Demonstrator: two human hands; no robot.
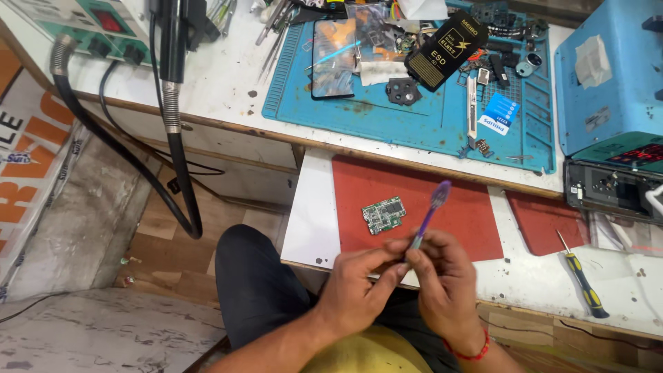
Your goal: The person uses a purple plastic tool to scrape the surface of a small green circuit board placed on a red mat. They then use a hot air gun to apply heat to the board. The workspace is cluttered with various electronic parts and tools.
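A narrow grip is kept on the slim purple plastic brush (429, 213) by both the left hand (359, 287) and right hand (445, 276) at lower centre, while the small green circuit board (382, 215) lies untouched on the red mat (469, 207), brushing judged not begun.

Blue work mat (414, 121), upper centre of the worktop (228, 83): dark phone (333, 59), black pouch (445, 50), small blue card (498, 114). Blue machine (608, 76), upper right. Yellow-handled screwdriver (583, 283), right edge. Black hose (176, 138), upper left. Red mat (469, 207), centre.
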